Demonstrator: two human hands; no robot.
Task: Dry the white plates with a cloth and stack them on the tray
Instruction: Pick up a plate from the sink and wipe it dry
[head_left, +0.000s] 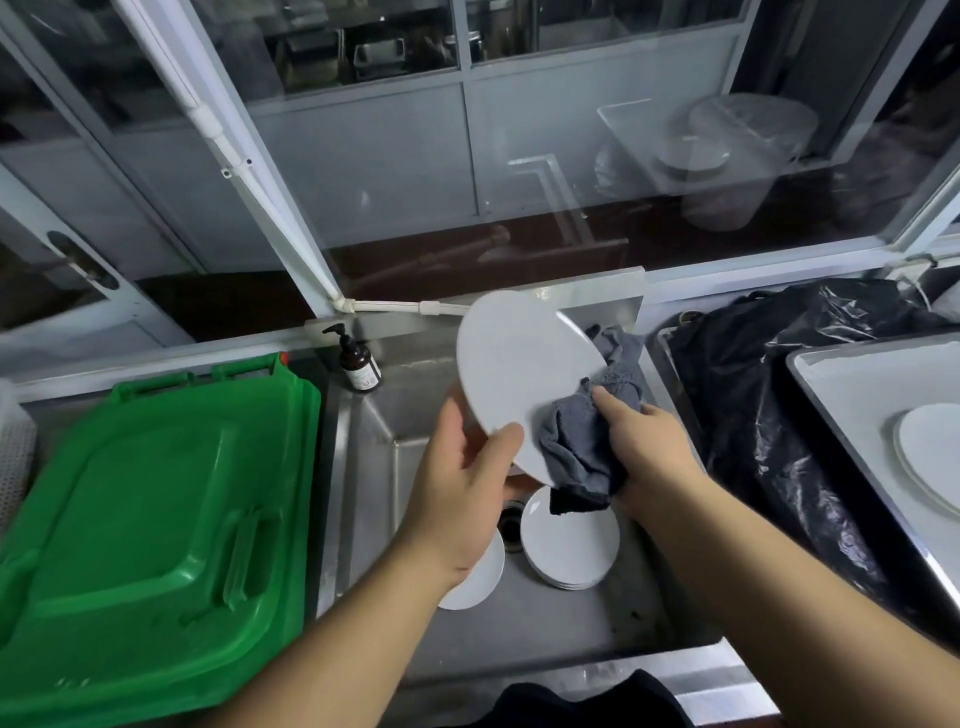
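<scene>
A white plate (519, 374) is held tilted above the steel sink (374, 447). My left hand (462, 488) grips its lower left rim, thumb on the upper face. My right hand (644, 447) holds a grey cloth (582, 441) against the plate's lower right edge, and the cloth wraps round behind the rim. In the sink lie a small stack of white plates (571, 545) and another white plate (478, 577), partly hidden by my left wrist. At the right, a tray (831, 384) carries stacked white plates (930, 452).
A green plastic lid (156, 519) covers the counter at the left. A brown pump bottle (358, 364) stands at the sink's back left corner. A black plastic bag (769, 415) lies between sink and tray. Glass window panes rise behind the sink.
</scene>
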